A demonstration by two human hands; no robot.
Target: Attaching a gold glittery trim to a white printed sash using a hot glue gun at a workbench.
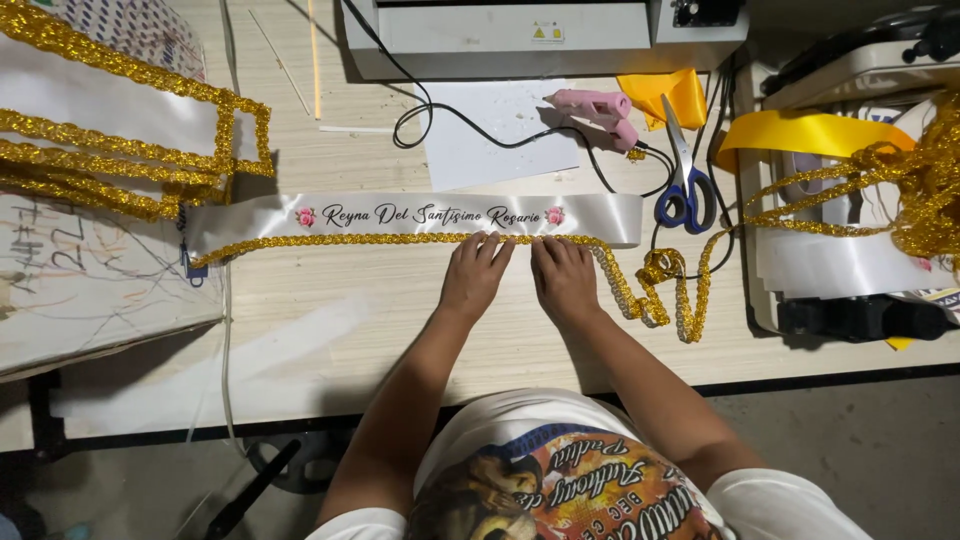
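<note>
Gold braided trim runs left to right along the near edge of the white satin sash on the pale wooden tabletop, both flattened hands, left hand and right hand, pressing fingertips onto it side by side, gripping nothing.

Sash lies across the table, trim along its near edge, left hand and right hand side by side on it. Scissors right of sash, glue gun far behind, paper sheet left of gun.
</note>
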